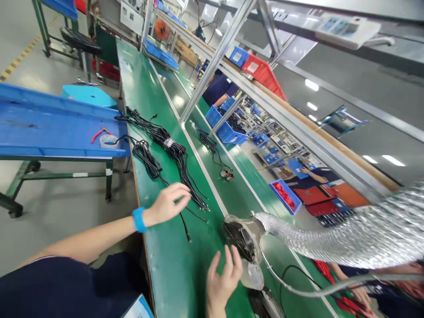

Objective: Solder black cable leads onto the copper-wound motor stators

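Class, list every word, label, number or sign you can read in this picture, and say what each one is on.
No text can be read.
White label on the red bin: too blurred.
White label on the blue bin: too blurred.
White sheets on the far wall: too small.
White band on the black cable bundle: no print can be made out.

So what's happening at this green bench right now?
A person stands at a long green workbench. Their left hand, with a blue wristband, reaches over a bundle of black cables and holds nothing. Their right hand is open beside a silver flexible duct and its fan-like end. Across the bench, another person's hands rest low down.
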Action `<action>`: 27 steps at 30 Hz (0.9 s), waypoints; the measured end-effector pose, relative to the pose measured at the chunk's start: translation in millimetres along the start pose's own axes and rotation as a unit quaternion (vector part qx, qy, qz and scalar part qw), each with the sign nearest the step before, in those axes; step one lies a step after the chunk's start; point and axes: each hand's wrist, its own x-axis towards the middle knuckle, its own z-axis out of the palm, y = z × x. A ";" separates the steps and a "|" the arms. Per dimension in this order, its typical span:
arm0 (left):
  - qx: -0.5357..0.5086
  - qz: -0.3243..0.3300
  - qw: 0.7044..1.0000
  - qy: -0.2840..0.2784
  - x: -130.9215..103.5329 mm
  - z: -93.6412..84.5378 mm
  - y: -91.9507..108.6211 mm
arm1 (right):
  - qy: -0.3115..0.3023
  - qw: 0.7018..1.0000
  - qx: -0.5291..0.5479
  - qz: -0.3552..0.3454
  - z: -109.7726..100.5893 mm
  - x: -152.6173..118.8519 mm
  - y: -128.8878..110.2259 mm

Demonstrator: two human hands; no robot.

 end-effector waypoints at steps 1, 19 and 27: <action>0.077 -0.023 0.996 0.026 -1.1 -30.0 -23.6 | -0.044 0.998 0.032 -0.007 6.2 -0.5 -11.3; 0.424 -0.193 0.876 0.122 -76.7 -360.5 -243.6 | -0.268 0.955 0.128 0.013 105.1 10.4 -78.7; 0.505 -0.208 0.832 0.093 -100.4 -386.9 -248.4 | -0.277 0.952 0.127 0.017 102.2 10.2 -80.6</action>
